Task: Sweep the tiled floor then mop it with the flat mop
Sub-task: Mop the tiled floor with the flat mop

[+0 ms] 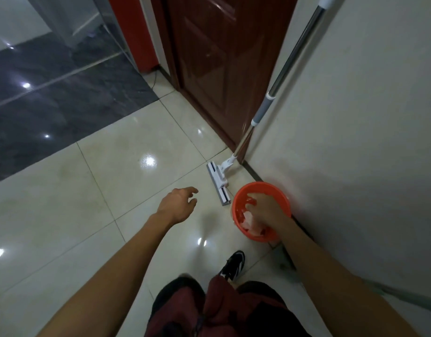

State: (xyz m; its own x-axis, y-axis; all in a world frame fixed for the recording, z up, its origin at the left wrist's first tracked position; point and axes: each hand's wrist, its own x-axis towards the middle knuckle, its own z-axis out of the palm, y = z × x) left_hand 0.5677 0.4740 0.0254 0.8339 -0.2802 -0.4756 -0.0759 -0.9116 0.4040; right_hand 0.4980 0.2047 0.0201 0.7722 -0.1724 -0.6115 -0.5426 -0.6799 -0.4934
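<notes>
1. Nearest the camera, well short of the orange bucket (238,210), are dark red shorts (224,310), with one black shoe with white stripes (233,263) planted on the cream tiled floor (88,215) between the shorts and the bucket.
2. The right hand (264,210) reaches down inside the bucket. Its fingers are curled around a pale, whitish cloth (252,224) lying in the bucket's near half; how tightly they grip it is blurred.
3. The left hand (179,203) hangs in the air to the left of the bucket, apart from it, fingers loosely curled and spread, holding nothing.
4. The bucket stands on the floor just beside the cream wall (355,117) at its right.
5. The flat mop's white head (219,184) lies flat on the tiles just left of and beyond the bucket, its near end very close to the bucket's rim; whether they touch cannot be told.
6. From the head, the mop's metal handle (292,62), with a grey sleeve partway up, rises away from the bucket and leans against the wall's corner.
7. Beyond the bucket, past the mop, a dark reddish-brown door (221,69) stands shut.
8. Far to the left of the bucket, the cream tiles give way to glossy dark grey tiles (51,93).
</notes>
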